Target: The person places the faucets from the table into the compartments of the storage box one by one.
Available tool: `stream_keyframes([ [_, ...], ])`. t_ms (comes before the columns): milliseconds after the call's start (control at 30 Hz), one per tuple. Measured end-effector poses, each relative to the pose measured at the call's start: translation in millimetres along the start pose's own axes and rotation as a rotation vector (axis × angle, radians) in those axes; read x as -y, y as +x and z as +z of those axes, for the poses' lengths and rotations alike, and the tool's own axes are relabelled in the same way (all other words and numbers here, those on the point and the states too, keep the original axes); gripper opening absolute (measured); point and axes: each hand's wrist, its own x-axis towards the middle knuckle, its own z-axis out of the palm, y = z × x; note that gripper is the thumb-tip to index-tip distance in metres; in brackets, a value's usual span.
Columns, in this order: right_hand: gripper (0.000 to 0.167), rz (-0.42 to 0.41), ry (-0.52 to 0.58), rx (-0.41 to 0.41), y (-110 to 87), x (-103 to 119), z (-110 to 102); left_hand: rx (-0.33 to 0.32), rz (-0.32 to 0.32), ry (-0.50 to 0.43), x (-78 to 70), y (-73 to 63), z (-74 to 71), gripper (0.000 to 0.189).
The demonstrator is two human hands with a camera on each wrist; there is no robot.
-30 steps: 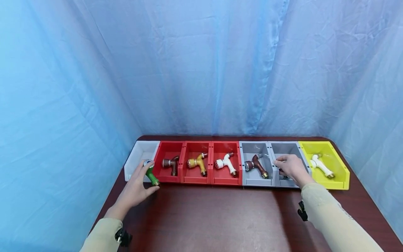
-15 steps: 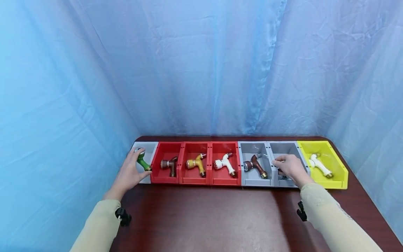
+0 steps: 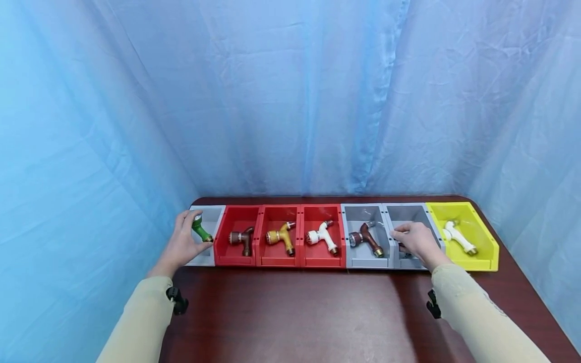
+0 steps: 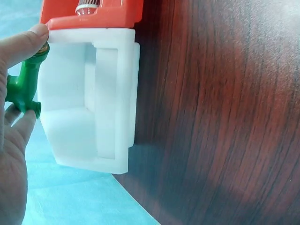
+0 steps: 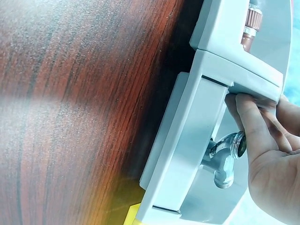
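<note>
Over the white bin (image 3: 206, 260) at the left end of the row, my left hand (image 3: 178, 247) holds a green faucet (image 3: 200, 229) between thumb and fingertips. The left wrist view shows this green faucet (image 4: 27, 79) pinched at its ends, apart from the bin floor. My right hand (image 3: 422, 242) reaches into the right-hand grey bin (image 3: 405, 205). In the right wrist view its fingers (image 5: 253, 122) lie inside against the dividing wall, with the thumb across the rim, pinching the wall. A chrome faucet (image 5: 224, 161) lies in that bin beside the fingers, apparently not held.
Three red bins hold a brown faucet (image 3: 242, 239), a yellow faucet (image 3: 284, 237) and a white faucet (image 3: 324, 237). Another grey bin holds a dark red faucet (image 3: 368, 239). The yellow bin (image 3: 485, 242) holds a white faucet (image 3: 460, 238). Blue curtains (image 3: 290, 101) stand behind the table (image 3: 290, 312).
My left hand has carried the green faucet left and slightly away from me, from the white bin's front right side to over the bin. The right hand has stayed in place.
</note>
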Motion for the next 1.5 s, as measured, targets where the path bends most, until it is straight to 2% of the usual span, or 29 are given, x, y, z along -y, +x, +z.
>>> stream_keyframes([
  [300,0.048,0.008,0.010,-0.003,1.5,1,3,0.010,-0.029,-0.048,5.2,3.7,-2.5,0.103],
  [533,0.047,0.017,0.001,-0.005,3.8,3,5,0.031,-0.051,-0.085,13.8,-0.3,-6.0,0.105],
  [667,0.047,0.023,0.001,-0.001,3.8,3,5,0.057,-0.097,-0.097,24.7,-6.5,-5.2,0.108],
  [800,0.047,0.017,-0.019,-0.005,4.2,1,4,0.122,-0.159,-0.004,35.8,-14.5,-2.2,0.104],
  [900,0.047,0.011,-0.044,-0.008,5.3,0,2,0.174,-0.168,0.089,40.7,-17.5,-0.2,0.096],
  [1233,0.049,0.020,-0.029,0.002,7.3,-1,0,0.204,-0.147,0.109,32.1,-14.7,-7.0,0.095],
  [1500,0.049,0.001,-0.024,0.010,8.3,-1,1,0.195,-0.157,0.115,27.9,-9.9,-10.3,0.101],
])
